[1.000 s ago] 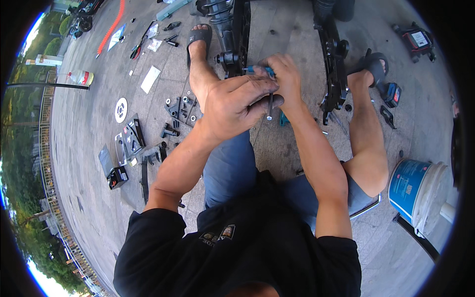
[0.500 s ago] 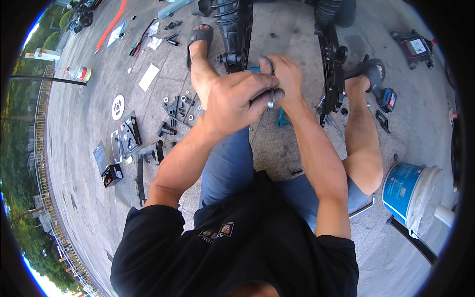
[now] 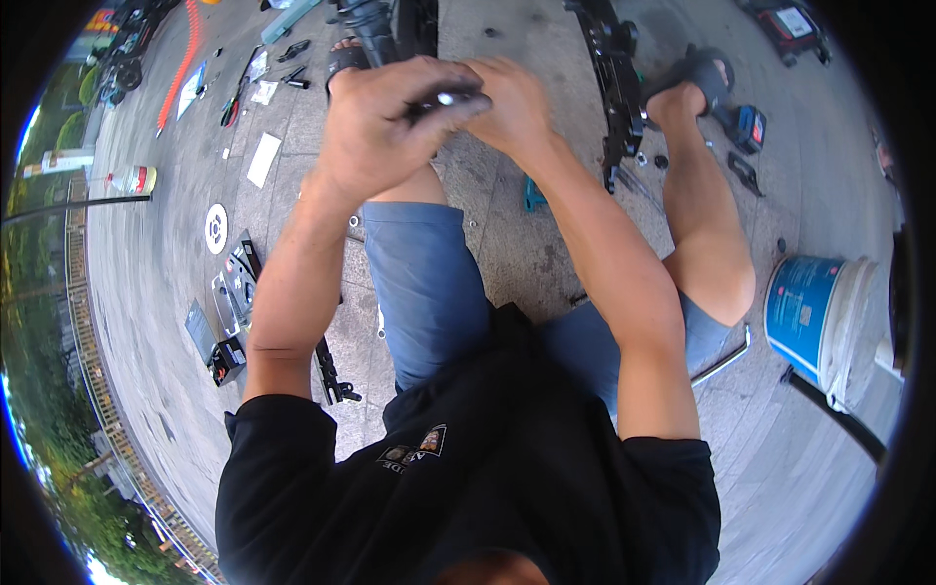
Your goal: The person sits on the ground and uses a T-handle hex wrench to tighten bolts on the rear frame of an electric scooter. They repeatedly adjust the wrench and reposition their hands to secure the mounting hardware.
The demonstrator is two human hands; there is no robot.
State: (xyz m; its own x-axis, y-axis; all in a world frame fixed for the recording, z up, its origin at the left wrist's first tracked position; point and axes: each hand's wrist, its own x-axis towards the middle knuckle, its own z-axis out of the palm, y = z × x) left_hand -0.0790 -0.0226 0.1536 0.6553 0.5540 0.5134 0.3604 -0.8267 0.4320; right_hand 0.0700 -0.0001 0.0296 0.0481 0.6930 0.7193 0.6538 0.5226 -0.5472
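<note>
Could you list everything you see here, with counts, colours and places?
Shiny-tipped tool: one, silver tip, in left hand
Mechanical struts: two, black, top
Bucket: one, blue-white, right
Battery pack: one, blue-black, right
Boxy device: one, red-black, upper right
Pliers: one, red-black, upper left
Coiled hose: one, orange, upper left
Sheet: one, white, upper left
Bottle: one, yellow-labelled, left
Perforated disc: one, white, left
Loose parts: several, mostly dark, ground
Sandals: two, black, feet
T-shirt: one, black, bottom
Shorts: one, blue, centre
Left hand, right hand: one each, bare, upper centre
</note>
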